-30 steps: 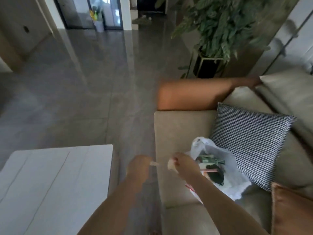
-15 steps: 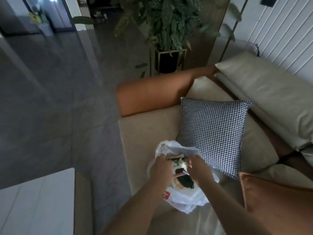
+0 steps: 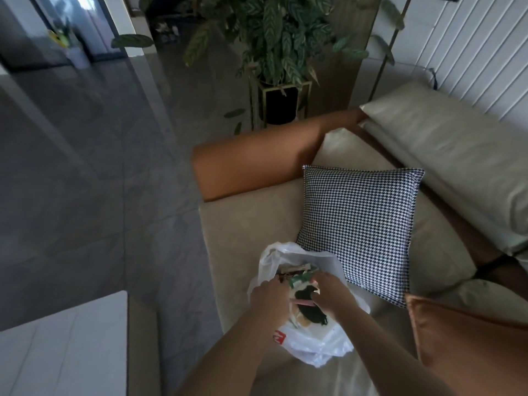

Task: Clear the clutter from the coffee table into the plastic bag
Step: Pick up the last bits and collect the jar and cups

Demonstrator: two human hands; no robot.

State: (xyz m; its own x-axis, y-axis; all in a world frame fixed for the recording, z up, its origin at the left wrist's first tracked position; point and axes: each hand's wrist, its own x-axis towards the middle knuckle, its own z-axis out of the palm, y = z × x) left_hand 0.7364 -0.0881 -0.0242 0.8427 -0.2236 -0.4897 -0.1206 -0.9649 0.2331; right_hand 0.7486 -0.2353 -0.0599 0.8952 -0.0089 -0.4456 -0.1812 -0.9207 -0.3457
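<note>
A white plastic bag (image 3: 317, 345) with a red mark lies open on the beige sofa seat (image 3: 243, 232). Inside it are a green packet (image 3: 300, 279), a black item (image 3: 310, 311) and a pink strip. My left hand (image 3: 270, 300) is at the left side of the bag's mouth, its fingers curled in over the rim. My right hand (image 3: 333, 295) reaches into the mouth from the right, with fingers bent down over the clutter. What those fingers hold, if anything, is hidden. A corner of the white coffee table (image 3: 63, 347) shows at lower left.
A houndstooth cushion (image 3: 360, 227) leans just behind the bag, and an orange cushion (image 3: 468, 335) sits at lower right. The orange sofa arm (image 3: 257, 161) and a potted plant (image 3: 274, 52) stand beyond. Grey tiled floor (image 3: 85, 181) lies between the sofa and the coffee table.
Both hands moved from above the sofa's front edge into the bag's mouth. The pale piece my right hand carried is no longer seen in it. The view swung right toward the sofa.
</note>
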